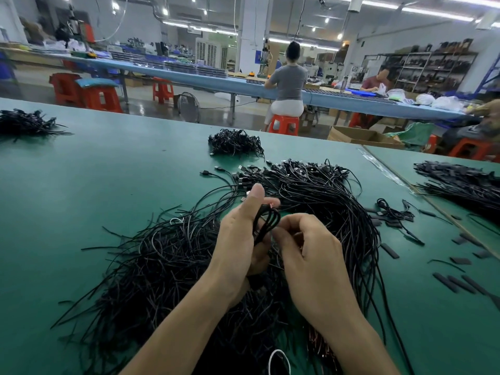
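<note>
On the green worktop, the left hand grips a looped cable; right hand fingers pinch it. Keep loops even and tight while winding.

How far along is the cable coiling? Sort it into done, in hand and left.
Done: a small heap of coiled cables lies farther back. In hand: the left hand grips one looped cable while the right hand pinches it. Left: the big loose pile, so most probably remains.
</note>
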Action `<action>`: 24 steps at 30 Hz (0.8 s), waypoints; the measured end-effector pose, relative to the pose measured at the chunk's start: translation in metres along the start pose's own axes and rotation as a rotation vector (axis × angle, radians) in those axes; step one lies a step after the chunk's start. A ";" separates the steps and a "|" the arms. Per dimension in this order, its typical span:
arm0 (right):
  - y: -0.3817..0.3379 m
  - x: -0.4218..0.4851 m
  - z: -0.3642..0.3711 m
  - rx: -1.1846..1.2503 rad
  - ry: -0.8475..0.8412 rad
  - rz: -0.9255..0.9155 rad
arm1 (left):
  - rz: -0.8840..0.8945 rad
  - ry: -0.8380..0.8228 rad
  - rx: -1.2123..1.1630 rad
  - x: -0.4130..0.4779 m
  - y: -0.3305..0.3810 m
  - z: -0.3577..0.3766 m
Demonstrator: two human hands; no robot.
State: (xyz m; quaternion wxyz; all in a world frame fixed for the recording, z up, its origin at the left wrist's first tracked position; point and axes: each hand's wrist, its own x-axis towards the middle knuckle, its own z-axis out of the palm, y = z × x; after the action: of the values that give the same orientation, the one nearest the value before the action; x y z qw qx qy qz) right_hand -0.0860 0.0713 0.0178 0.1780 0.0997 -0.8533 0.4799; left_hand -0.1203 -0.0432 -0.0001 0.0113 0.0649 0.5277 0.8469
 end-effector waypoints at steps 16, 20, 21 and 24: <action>-0.011 -0.003 -0.013 -0.497 -0.195 -0.307 | -0.103 0.236 0.093 0.003 0.000 0.004; -0.012 -0.010 -0.006 -0.587 -0.172 -0.483 | -0.080 0.091 0.114 -0.001 -0.003 -0.003; -0.012 -0.010 -0.006 -0.604 -0.176 -0.507 | -0.109 0.032 0.119 -0.002 -0.003 -0.006; -0.014 -0.005 -0.008 -0.654 -0.216 -0.567 | -0.234 -0.080 0.088 -0.005 -0.002 -0.009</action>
State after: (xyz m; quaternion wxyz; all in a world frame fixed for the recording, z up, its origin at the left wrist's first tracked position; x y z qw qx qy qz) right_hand -0.0751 0.0713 0.0303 0.2347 0.3176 -0.9128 0.1039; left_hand -0.1166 -0.0513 -0.0061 0.1282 0.0372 0.5674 0.8126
